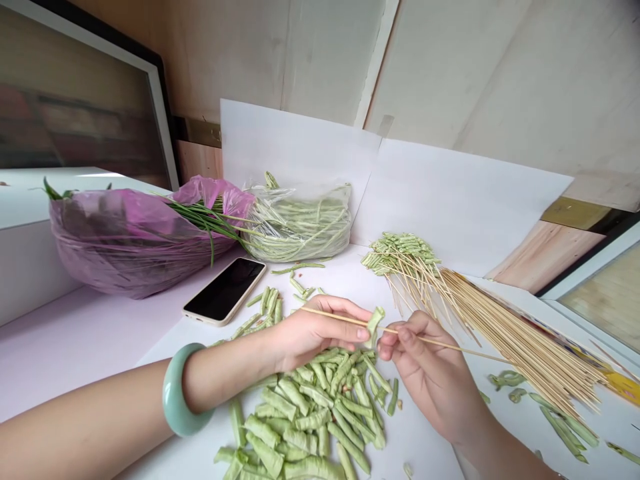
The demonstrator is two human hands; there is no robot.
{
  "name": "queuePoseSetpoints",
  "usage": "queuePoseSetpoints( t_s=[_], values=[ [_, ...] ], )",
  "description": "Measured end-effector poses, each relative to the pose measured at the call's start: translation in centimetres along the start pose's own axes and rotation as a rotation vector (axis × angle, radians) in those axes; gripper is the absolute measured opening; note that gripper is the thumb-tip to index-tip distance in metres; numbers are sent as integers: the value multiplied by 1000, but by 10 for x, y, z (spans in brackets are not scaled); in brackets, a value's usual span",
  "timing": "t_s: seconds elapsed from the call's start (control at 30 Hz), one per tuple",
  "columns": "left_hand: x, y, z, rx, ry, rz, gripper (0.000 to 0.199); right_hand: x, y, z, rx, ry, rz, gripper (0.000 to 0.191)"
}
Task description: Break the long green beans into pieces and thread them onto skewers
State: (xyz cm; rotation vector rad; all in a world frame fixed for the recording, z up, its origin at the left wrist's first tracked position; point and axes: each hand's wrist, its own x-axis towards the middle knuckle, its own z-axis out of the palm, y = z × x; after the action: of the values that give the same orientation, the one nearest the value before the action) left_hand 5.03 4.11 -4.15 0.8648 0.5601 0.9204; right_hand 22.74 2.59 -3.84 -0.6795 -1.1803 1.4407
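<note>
A thin wooden skewer [453, 345] runs between my two hands above the table. On it sits one cut piece of green bean [374, 325], pierced crosswise. My left hand [325, 330], with a pale green bangle on its wrist, pinches at this bean piece, and the skewer's left end passes along the fingers. My right hand [433, 373] grips the skewer between thumb and fingers, just right of the bean. Beneath both hands lies a heap of cut green bean pieces [310, 417] on white paper.
Finished bean skewers [403, 253] lie stacked at the back right, beside a fan of bare skewers [515, 333]. A phone [225, 290], a purple bag of greens [135, 240] and a clear bag of long beans [305, 223] stand behind. Bean scraps [565, 427] lie at right.
</note>
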Motion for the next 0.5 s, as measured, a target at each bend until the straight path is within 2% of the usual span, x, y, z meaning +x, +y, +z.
queuePoseSetpoints(
  t_s=[0.13, 0.2, 0.27, 0.3, 0.37, 0.43, 0.5],
  values=[
    [6, 27, -15, 306, 50, 165, 32, 8, -11, -9, 33, 122, -36, 18],
    [6, 47, -27, 671, 144, 195, 24, 12, -16, -15, 32, 182, -60, 18],
    [3, 64, -38, 1162, 244, 217, 14, 14, -20, -18, 21, 224, -81, 19],
    [1, 71, -42, 1361, 302, 197, 9, 15, -22, -19, 16, 233, -90, 19],
    [-5, 81, -46, 1639, 440, 49, 6, 16, -23, -19, 10, 234, -99, 20],
    [-10, 84, -45, 1782, 547, -128, 19, 16, -24, -19, 7, 228, -95, 20],
    [-13, 83, -42, 1847, 593, -228, 29, 16, -23, -19, -3, 219, -90, 21]
  ],
)
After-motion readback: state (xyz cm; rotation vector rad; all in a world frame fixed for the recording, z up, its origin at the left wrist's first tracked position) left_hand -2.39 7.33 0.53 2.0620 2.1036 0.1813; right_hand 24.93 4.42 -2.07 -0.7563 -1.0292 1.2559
